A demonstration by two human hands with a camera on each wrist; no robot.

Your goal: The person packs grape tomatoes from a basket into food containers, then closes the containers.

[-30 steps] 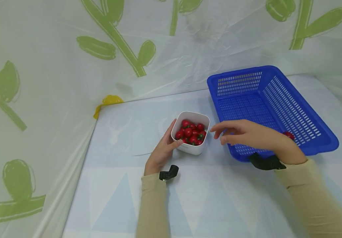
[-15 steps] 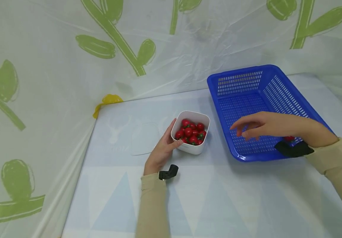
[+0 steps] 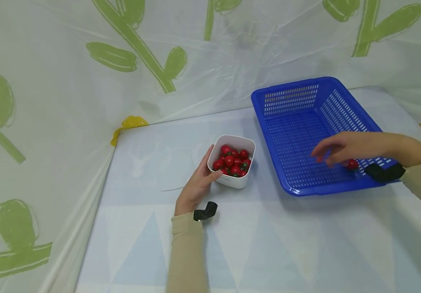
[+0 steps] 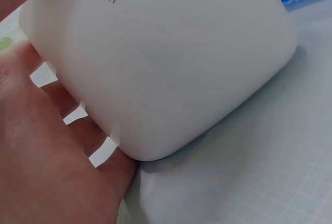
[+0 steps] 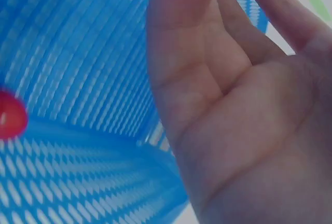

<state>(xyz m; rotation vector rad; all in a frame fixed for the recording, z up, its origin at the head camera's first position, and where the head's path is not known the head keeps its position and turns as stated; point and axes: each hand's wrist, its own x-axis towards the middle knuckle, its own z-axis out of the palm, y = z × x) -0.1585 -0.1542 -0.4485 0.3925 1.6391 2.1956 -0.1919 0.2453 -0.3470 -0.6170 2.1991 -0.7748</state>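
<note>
A small white square container stands on the table, with several red cherry tomatoes inside it. My left hand grips its left side, thumb at the near corner and fingers along the wall. In the left wrist view, the container's side fills much of the picture. Over the blue basket hovers my right hand, fingers loosely bent and holding nothing. A single cherry tomato lies in the basket just below that hand; the right wrist view shows a tomato at its left edge.
The basket's raised rim stands right of the container. A pale patterned cloth covers the table. Behind hangs a white curtain with green leaf prints. Yellow pieces show at the far left corner.
My right hand has moved right, from beside the container to above the basket near the lone tomato. My left hand and the container stay in place; the head view has shifted slightly.
</note>
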